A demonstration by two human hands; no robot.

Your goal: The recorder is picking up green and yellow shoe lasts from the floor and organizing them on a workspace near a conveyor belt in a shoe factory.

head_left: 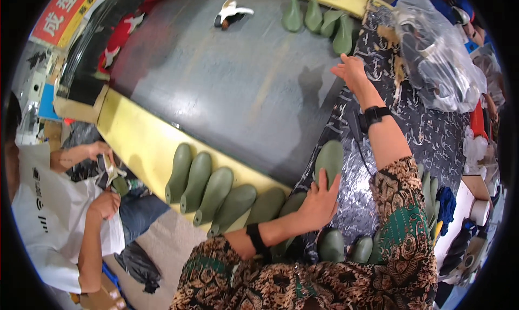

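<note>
My left hand [320, 201] lies flat on a green shoe last [330, 160] that rests on a dark patterned cloth [427, 131], its fingers spread over the last's lower end. My right hand [351, 72] reaches far forward, fingers apart, touching the cloth's edge beside the grey conveyor belt [227, 77]. Both wrists carry black bands. A row of several green lasts [213, 194] lies on the yellow belt edge [135, 137] to the left of my left hand. More green lasts [346, 246] sit close to my body.
Several green lasts [319, 19] and a black-and-white shoe [230, 14] lie at the belt's far side. A clear plastic bag [438, 56] of shoe parts sits at the upper right. At the left a person in a white shirt [43, 212] handles a shoe [111, 175].
</note>
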